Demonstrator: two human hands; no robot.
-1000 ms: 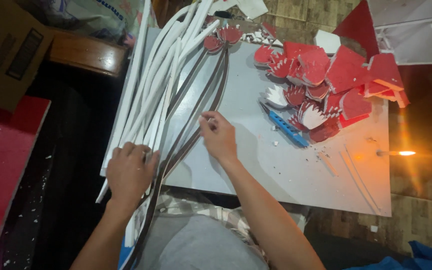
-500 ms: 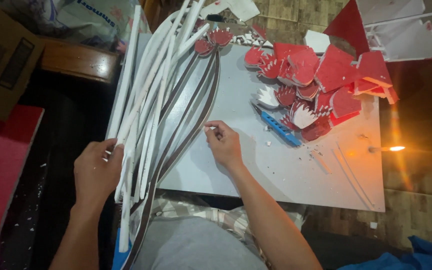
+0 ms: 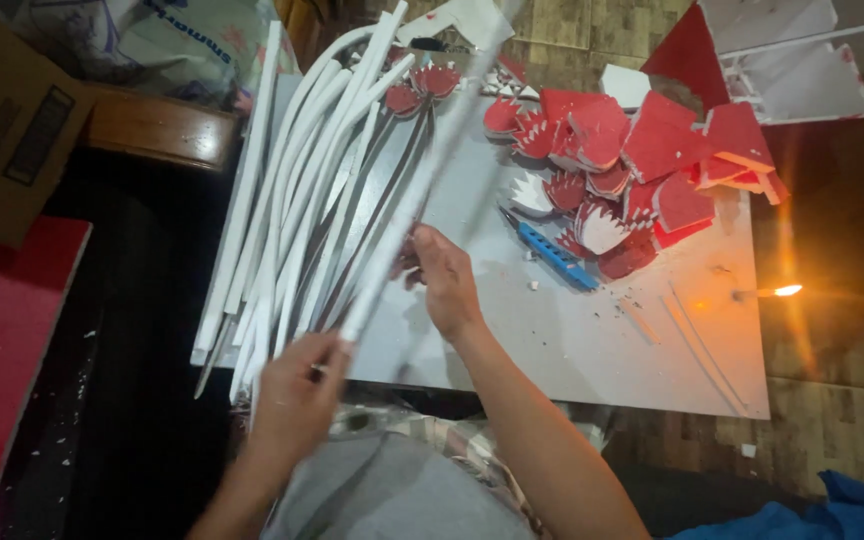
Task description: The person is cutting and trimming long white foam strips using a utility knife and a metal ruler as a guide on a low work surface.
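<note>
Head view, looking down: the left hand (image 3: 292, 385) is closed around the near end of a long white strip (image 3: 407, 215), which it lifts at a slant over the worktop (image 3: 592, 350). The right hand (image 3: 442, 275) meets the same strip partway up; its grip looks like a light pinch between thumb and fingertips, though motion blur makes it hard to be sure how firmly it has closed. The strip runs up and away past a bundle of white strips (image 3: 292, 210) fanned over the left part of the board, with darker grey strips among them.

Two of those stems already carry red flower heads (image 3: 422, 88) at their far ends, so some pieces seem finished. A heap of cut red and white petal shapes (image 3: 632, 170) lies unattached on the right, just beyond a blue craft knife (image 3: 552, 252), and most strips are bare. By that count the work appears early, with many stems and petals left to join
</note>
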